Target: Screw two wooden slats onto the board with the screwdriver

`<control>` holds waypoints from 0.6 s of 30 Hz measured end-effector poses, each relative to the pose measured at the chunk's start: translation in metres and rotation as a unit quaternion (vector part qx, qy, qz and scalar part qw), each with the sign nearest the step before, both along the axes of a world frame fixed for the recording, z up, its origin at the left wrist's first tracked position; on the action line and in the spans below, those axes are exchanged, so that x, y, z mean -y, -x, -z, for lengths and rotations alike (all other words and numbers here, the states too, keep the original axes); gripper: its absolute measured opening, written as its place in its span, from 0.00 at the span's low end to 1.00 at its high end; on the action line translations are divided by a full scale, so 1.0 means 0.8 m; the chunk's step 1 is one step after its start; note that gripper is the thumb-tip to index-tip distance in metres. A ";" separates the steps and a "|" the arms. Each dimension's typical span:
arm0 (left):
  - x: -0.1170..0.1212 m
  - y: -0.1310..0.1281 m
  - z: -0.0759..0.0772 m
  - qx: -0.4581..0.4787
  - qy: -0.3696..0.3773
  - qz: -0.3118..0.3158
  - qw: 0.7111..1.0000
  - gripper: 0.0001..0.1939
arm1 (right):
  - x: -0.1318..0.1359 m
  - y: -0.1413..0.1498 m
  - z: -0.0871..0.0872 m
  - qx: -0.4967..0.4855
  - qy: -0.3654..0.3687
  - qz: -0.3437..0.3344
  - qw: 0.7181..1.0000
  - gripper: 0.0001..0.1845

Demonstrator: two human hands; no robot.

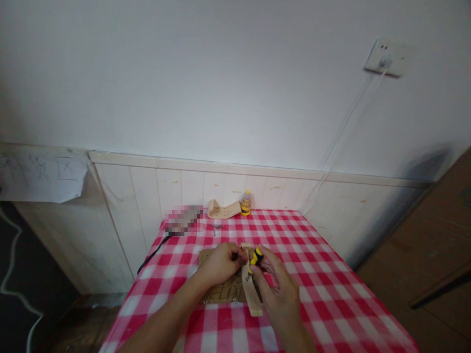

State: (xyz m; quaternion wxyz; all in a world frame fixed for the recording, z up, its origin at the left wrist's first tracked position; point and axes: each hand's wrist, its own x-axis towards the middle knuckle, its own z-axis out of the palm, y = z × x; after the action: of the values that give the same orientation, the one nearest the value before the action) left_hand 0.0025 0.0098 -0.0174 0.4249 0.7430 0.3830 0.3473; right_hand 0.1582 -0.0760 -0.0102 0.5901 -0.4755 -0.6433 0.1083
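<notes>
My right hand (277, 284) is closed around a short yellow-and-black screwdriver (256, 258). The tool tilts down, its tip by a small metal screw (247, 279) on a pale, curved wooden piece (250, 294). From the left, my left hand (223, 262) grips the upper part of this wooden piece with bent fingers; the fingertips are partly hidden. Beneath the wood and my left hand lies a brown cardboard sheet (230, 290) with dark printed lines.
Several screws (217, 227) lie on the red-and-white checked tablecloth (294, 235). Behind them, by the wall, are another curved wooden part (223, 211) and a yellow-capped bottle (246, 203). A blurred-out object (184, 220) with a black strap (152, 255) lies at the back left.
</notes>
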 end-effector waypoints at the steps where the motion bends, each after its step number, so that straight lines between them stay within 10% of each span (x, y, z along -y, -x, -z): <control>1: 0.000 0.000 0.000 0.000 -0.002 0.000 1.000 0.08 | 0.000 0.001 0.000 0.008 -0.007 0.004 1.000 0.20; 18: -0.005 0.002 0.007 0.008 0.015 0.007 1.000 0.08 | 0.006 0.002 -0.027 -0.019 0.038 -0.028 0.999 0.17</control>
State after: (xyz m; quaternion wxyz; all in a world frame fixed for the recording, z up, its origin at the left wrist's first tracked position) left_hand 0.0011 0.0137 -0.0226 0.4414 0.7366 0.3793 0.3445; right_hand 0.1563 -0.0806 0.0113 0.5807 -0.4770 -0.6405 0.1584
